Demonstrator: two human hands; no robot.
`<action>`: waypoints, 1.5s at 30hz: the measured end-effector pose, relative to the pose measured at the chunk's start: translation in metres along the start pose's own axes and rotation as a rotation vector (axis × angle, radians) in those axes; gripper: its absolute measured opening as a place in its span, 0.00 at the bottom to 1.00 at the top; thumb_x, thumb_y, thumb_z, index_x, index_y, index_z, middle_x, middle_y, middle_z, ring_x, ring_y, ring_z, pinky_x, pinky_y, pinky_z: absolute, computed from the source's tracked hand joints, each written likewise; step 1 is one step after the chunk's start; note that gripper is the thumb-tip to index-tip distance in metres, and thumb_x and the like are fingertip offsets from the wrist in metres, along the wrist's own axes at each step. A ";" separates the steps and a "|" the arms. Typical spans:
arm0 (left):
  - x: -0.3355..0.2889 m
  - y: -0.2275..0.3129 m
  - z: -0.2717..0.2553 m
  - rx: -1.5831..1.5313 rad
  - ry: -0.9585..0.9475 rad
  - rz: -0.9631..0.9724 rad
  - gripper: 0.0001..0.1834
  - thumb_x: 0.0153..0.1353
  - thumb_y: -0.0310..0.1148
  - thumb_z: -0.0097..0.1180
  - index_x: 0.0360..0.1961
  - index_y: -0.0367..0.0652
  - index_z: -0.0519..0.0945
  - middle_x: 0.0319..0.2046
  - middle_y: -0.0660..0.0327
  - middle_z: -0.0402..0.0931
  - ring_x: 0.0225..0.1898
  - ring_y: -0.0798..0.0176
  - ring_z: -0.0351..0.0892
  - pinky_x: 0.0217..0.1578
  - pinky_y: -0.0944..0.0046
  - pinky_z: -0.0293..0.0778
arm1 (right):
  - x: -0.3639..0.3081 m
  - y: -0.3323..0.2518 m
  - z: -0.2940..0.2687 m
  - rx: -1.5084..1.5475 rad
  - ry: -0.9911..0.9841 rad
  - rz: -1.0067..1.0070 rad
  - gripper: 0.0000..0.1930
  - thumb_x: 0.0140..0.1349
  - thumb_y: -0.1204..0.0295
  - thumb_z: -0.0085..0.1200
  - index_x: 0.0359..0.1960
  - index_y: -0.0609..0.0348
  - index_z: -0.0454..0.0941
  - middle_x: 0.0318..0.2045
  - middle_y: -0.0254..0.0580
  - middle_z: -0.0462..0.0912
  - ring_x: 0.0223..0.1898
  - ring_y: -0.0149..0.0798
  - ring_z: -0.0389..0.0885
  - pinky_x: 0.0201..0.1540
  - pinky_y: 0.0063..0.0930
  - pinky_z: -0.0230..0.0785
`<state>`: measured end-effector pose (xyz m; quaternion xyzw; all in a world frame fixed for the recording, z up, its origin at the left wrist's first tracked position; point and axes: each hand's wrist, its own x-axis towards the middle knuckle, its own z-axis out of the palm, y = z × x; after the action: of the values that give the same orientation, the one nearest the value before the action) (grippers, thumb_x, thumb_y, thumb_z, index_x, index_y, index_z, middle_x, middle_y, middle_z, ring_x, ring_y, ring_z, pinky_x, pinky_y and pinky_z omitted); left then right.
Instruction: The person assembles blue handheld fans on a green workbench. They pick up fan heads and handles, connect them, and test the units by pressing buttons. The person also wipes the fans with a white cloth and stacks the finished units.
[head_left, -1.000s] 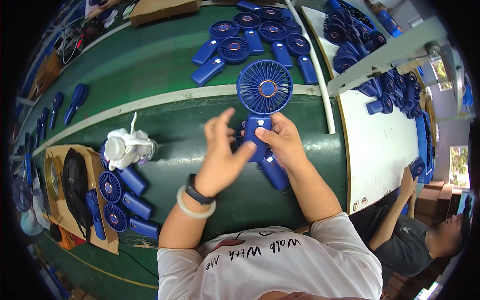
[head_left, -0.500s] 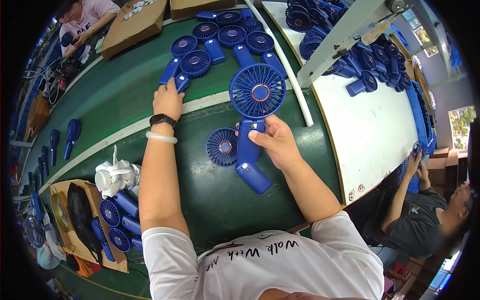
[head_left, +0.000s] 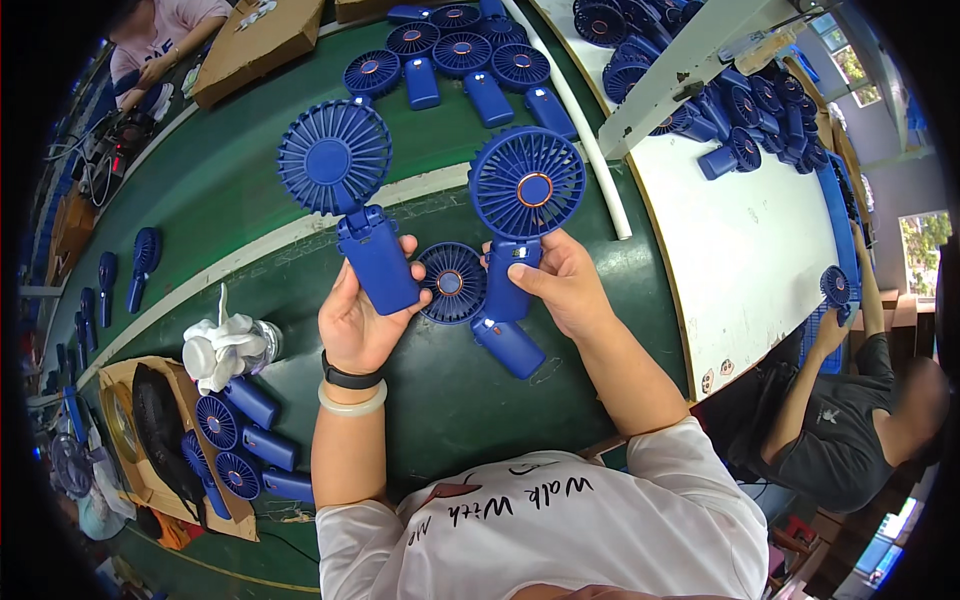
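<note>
My left hand [head_left: 362, 312] is closed round the handle of a blue handheld fan [head_left: 378, 265], held upright with its plain hub side toward me. In my right hand [head_left: 560, 285] is a second blue handheld fan [head_left: 527, 185], its copper-ringed hub facing me and my thumb on the front of its handle. Between and below the two lies a third handheld fan [head_left: 508, 346] on the green table [head_left: 440, 410]; its round head shows between my hands, and part of it is hidden behind the right-hand fan.
More blue fans [head_left: 461, 54] lie grouped on the green belt ahead. Several fans [head_left: 240, 430] sit at left beside a cardboard tray [head_left: 118, 378] and a cloth-topped bottle [head_left: 265, 345]. A white pipe [head_left: 590, 150] and metal post [head_left: 665, 85] border the white table [head_left: 735, 250]. A co-worker at right holds a fan [head_left: 835, 286].
My left hand has picked up a fan from the group on the belt and brought it back beside the other fan. My right hand keeps its fan nearly in place.
</note>
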<state>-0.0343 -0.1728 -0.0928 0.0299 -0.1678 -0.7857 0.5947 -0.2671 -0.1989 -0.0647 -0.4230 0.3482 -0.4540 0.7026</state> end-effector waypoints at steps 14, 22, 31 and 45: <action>0.001 -0.006 0.007 0.189 -0.015 -0.060 0.26 0.63 0.40 0.45 0.58 0.35 0.62 0.53 0.47 0.63 0.48 0.51 0.68 0.46 0.49 0.69 | -0.036 -0.028 -0.095 -0.040 0.494 -0.169 0.15 0.57 0.76 0.52 0.47 0.64 0.70 0.39 0.44 0.79 0.41 0.38 0.79 0.46 0.31 0.72; 0.001 -0.007 0.004 0.135 0.009 -0.039 0.28 0.60 0.40 0.48 0.56 0.30 0.64 0.52 0.42 0.67 0.49 0.46 0.73 0.47 0.48 0.72 | -0.035 -0.060 -0.218 0.334 1.024 -0.434 0.11 0.63 0.78 0.46 0.46 0.71 0.68 0.46 0.51 0.75 0.50 0.44 0.75 0.53 0.32 0.71; -0.003 -0.014 0.009 0.935 0.307 0.175 0.29 0.60 0.32 0.54 0.58 0.38 0.55 0.44 0.55 0.70 0.43 0.63 0.75 0.45 0.60 0.74 | -0.034 -0.023 -0.075 -0.406 0.309 -0.091 0.18 0.62 0.72 0.51 0.52 0.67 0.69 0.36 0.39 0.80 0.35 0.29 0.78 0.43 0.21 0.70; 0.002 0.003 -0.004 0.773 0.427 0.423 0.25 0.62 0.31 0.50 0.58 0.43 0.58 0.46 0.51 0.71 0.43 0.60 0.75 0.43 0.60 0.75 | -0.031 0.009 -0.008 -1.057 -0.069 0.014 0.34 0.50 0.75 0.60 0.59 0.66 0.58 0.42 0.52 0.73 0.41 0.50 0.74 0.47 0.37 0.67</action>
<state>-0.0310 -0.1762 -0.0953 0.3741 -0.3239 -0.5041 0.7078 -0.2822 -0.1703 -0.0727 -0.7320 0.5091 -0.1976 0.4074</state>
